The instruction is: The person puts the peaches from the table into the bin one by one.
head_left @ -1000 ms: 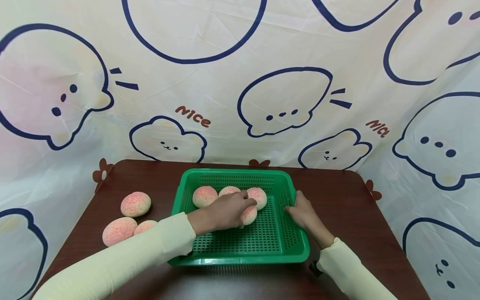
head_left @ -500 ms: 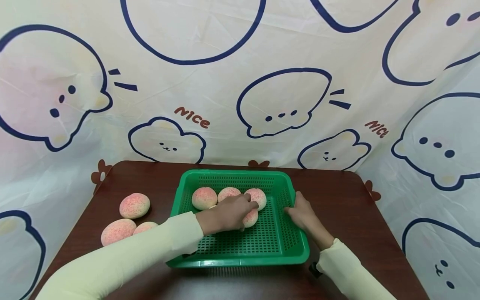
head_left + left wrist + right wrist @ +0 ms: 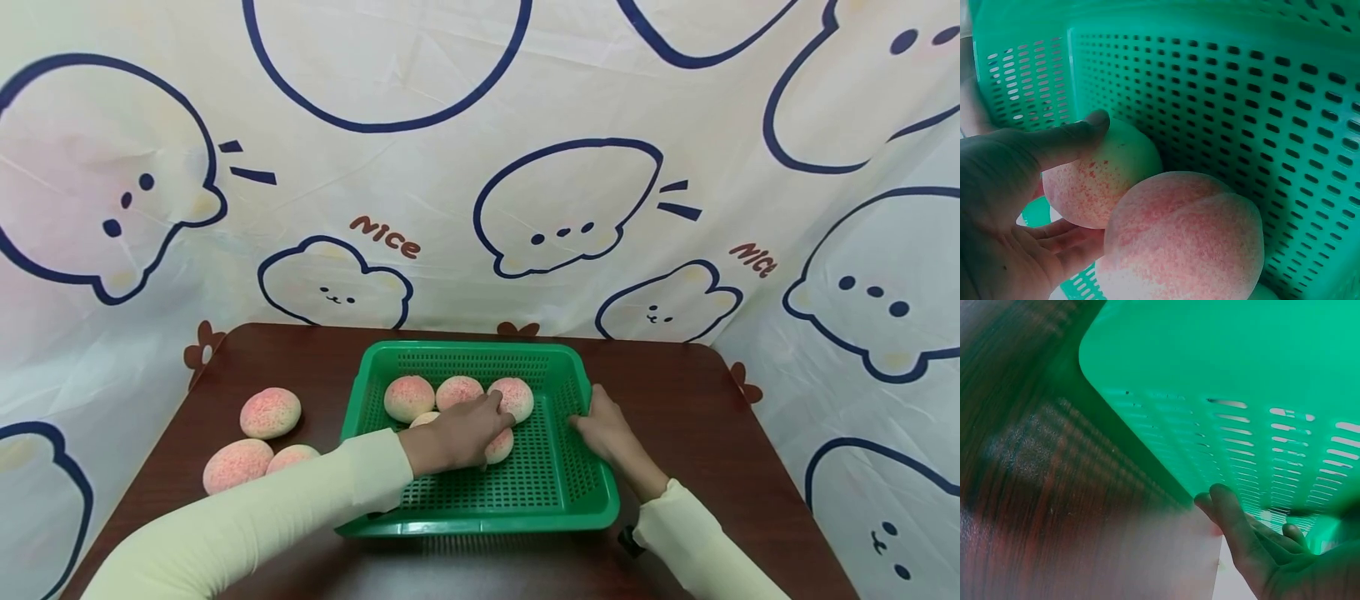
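Note:
In the head view, a green slotted plastic basket (image 3: pixel 480 522) holds several pink-and-cream peaches, among them one at the back left (image 3: pixel 408 398). My left hand (image 3: pixel 465 432) reaches inside and grips a peach (image 3: pixel 498 447) by its side. The left wrist view has the thumb over this peach (image 3: pixel 1102 178) and fingers beneath it; another peach (image 3: pixel 1191 234) sits close in front. My right hand (image 3: pixel 606 425) holds the basket's right rim, with its thumb over the edge. In the right wrist view its fingers (image 3: pixel 1235 525) lie along the outer wall.
Left of the basket, three more peaches lie on the dark brown table (image 3: pixel 675 392): one farther back (image 3: pixel 270 412), one nearer (image 3: pixel 237 465) and one partly behind the left sleeve (image 3: pixel 292 456). A printed curtain (image 3: pixel 450 192) surrounds the table's back and sides.
My left hand has moved slightly nearer with the peach it grips, uncovering more of the peaches behind it. The right hand keeps its hold on the basket rim.

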Motion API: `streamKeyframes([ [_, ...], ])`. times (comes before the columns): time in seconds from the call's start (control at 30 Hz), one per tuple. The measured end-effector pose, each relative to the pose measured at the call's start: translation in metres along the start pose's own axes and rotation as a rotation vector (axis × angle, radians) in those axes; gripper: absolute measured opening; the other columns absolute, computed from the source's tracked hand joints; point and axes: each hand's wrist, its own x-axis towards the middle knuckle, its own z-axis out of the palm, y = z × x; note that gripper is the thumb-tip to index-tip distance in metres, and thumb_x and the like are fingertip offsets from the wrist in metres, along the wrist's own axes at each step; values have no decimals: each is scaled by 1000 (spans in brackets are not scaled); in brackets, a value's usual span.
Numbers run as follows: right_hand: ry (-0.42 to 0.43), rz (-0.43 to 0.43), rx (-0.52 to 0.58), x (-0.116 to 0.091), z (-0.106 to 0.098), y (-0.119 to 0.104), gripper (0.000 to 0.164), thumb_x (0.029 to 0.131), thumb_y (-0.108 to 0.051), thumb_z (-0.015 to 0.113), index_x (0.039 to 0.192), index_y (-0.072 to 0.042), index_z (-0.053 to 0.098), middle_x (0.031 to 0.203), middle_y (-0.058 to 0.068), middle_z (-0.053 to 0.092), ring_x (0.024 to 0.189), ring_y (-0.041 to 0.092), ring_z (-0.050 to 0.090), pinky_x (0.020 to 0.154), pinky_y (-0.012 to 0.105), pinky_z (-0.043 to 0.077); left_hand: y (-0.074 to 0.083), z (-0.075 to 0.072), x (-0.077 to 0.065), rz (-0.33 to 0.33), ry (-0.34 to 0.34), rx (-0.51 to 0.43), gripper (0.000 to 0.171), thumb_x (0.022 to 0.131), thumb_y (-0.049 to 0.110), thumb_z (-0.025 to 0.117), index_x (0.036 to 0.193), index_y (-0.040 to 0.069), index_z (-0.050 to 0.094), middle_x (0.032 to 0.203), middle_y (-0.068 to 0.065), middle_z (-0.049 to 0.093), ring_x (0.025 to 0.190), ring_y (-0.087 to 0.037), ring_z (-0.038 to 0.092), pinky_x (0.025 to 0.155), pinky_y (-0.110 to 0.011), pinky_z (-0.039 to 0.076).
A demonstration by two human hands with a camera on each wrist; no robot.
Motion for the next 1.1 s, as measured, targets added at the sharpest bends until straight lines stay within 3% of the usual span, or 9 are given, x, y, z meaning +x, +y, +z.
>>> streamKeyframes([
  [1.1,7,4,4,2,1,1,44,97,-7,58,135,5,40,120,29,61,92,32,70,72,43,60,-1,2,6,-57,-38,-65,56,77,26,91,127,18,66,125,-9,57,105,-18,60,70,-28,56],
])
